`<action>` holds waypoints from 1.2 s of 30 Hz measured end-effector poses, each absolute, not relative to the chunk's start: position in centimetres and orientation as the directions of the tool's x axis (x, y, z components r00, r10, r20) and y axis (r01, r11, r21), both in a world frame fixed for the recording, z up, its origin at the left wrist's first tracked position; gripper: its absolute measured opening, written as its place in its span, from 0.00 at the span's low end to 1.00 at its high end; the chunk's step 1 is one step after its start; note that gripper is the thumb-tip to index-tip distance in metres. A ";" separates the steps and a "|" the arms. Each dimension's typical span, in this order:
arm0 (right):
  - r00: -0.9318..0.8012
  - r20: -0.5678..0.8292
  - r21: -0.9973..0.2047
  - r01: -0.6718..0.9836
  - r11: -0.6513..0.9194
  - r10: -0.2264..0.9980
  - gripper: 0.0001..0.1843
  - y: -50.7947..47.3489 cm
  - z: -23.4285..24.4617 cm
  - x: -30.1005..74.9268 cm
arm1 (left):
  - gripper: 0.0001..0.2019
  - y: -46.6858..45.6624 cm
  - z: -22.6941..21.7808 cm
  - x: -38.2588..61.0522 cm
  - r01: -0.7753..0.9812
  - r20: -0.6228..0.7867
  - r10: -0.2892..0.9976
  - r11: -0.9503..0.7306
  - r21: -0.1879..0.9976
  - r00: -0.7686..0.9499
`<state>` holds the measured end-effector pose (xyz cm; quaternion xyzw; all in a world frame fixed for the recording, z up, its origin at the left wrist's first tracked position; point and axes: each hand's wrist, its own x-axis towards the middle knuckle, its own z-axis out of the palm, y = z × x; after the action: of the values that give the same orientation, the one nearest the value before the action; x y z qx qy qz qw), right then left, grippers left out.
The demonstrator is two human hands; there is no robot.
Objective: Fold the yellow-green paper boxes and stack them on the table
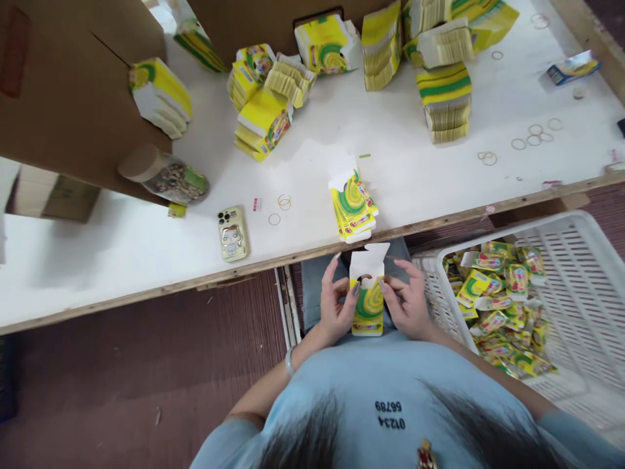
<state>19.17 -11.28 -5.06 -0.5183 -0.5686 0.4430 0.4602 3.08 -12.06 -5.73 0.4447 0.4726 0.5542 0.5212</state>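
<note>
Pinching opposite side edges, left hand (338, 305) and right hand (406, 305) hold the carton (369, 305): probably light, easily creased card.

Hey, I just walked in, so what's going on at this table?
A person's left hand and right hand hold a yellow-and-green printed cardboard carton by its two sides, with white flaps open at its top. A loose stack of similar yellow-and-green cartons lies just ahead on the white tabletop. To the right, a white plastic basket holds many small yellow-and-green packs.
</note>
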 end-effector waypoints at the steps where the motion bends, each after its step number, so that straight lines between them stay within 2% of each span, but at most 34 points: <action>1: -0.066 0.053 -0.988 0.139 0.062 0.996 0.25 -11.2 -5.0 19.2 | 0.31 -11.9 -5.7 3.0 -0.131 0.028 0.998 -0.035 0.991 -0.059; 4: -0.181 0.002 -1.000 0.020 0.005 0.984 0.21 -10.8 -4.6 19.5 | 0.22 -11.6 -5.6 2.8 -0.010 0.067 0.996 -0.068 0.998 -0.057; 10: -0.326 -0.133 -0.989 -0.015 -0.145 0.936 0.20 -10.2 -3.3 20.2 | 0.15 -11.9 -4.8 2.3 0.068 0.031 0.999 -0.029 0.997 -0.023; 16: -0.389 -0.106 -0.994 0.033 -0.101 0.915 0.18 -9.8 -3.0 20.7 | 0.20 -11.9 -3.5 1.8 0.105 0.009 0.995 -0.019 0.994 0.095; 20: -0.440 -0.103 -0.994 0.065 -0.083 0.892 0.15 -9.5 -2.5 21.4 | 0.17 -12.1 -3.6 1.9 0.112 -0.034 0.997 0.026 0.993 0.065; 23: -0.406 -0.081 -0.997 0.047 -0.068 0.910 0.13 -9.4 -2.5 21.4 | 0.17 -12.3 -3.9 2.3 0.073 -0.035 0.998 0.031 0.997 0.052; 27: -0.260 0.012 -0.997 0.071 0.032 0.965 0.11 -9.7 -3.5 21.0 | 0.17 -11.9 -4.3 2.6 0.026 0.082 0.992 -0.085 0.996 0.093; 30: -0.198 0.120 -0.959 0.228 0.165 0.973 0.12 -9.8 -4.4 21.5 | 0.27 -11.6 -4.6 2.2 -0.035 0.051 0.991 -0.047 0.998 0.124; 32: -0.314 0.205 -0.912 0.283 0.298 0.927 0.14 -9.7 -4.6 22.2 | 0.27 -11.5 -4.8 1.7 -0.011 0.053 0.981 -0.052 0.999 0.188; 34: -0.455 0.266 -0.887 0.229 0.400 0.850 0.19 -9.4 -4.5 22.9 | 0.29 -11.5 -4.7 1.2 0.033 0.072 0.975 -0.081 0.996 0.211; 36: -0.506 0.252 -0.914 0.156 0.375 0.825 0.22 -9.3 -3.9 23.2 | 0.29 -11.4 -4.4 1.0 0.078 0.050 0.983 -0.065 0.995 0.179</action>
<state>23.22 -9.30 -3.92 -0.3305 -0.7416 0.4507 0.3710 1.05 -11.42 -4.36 0.5770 0.4594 0.4468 0.5063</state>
